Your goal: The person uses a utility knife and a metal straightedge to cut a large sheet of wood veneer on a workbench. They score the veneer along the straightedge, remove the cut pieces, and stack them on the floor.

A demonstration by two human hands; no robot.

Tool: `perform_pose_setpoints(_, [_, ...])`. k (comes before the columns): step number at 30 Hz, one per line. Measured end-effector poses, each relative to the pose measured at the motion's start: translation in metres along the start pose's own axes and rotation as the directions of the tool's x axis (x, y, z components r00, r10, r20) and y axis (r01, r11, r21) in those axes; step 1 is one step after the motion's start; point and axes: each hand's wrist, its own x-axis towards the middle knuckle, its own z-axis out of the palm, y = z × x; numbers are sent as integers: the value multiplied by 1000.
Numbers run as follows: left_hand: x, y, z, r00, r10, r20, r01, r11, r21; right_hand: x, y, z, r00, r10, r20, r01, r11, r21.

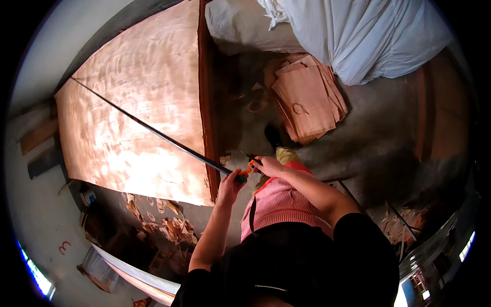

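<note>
A long thin dark strip slants across a stack or panel of pale wood sheet on my left. My left hand is closed around the strip's near end, just off the panel's right edge. A green bit shows at that grip. Close beside it, my right hand is closed on a small orange-and-black tool with a thin dark point facing away from me. Orange also shows between the two hands; to which thing it belongs I cannot tell. Both hands are in front of my red-and-white striped apron.
Loose brown wood sheets lie piled on the floor ahead, with a small ring-shaped thing on top. A white cloth bundle stands at the far right. Torn wood scraps litter the floor at lower left. A dark edge borders the panel.
</note>
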Motion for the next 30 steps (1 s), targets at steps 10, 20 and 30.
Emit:
perform_pose_setpoints(10, [22,-23,-29,986,86,-146,-66,989,131,78,1,-36,995,102,-6,-99,982,159])
perform_pose_setpoints(20, [10,-54,-103,954,-85,-287,134,979,155,346,-28,50,909,-83,-409,255,885,388])
perform_pose_setpoints(30, [10,-50,-129,917,-185,-353,274,936,220,405,-65,74,779,-125,-615,258,957,131])
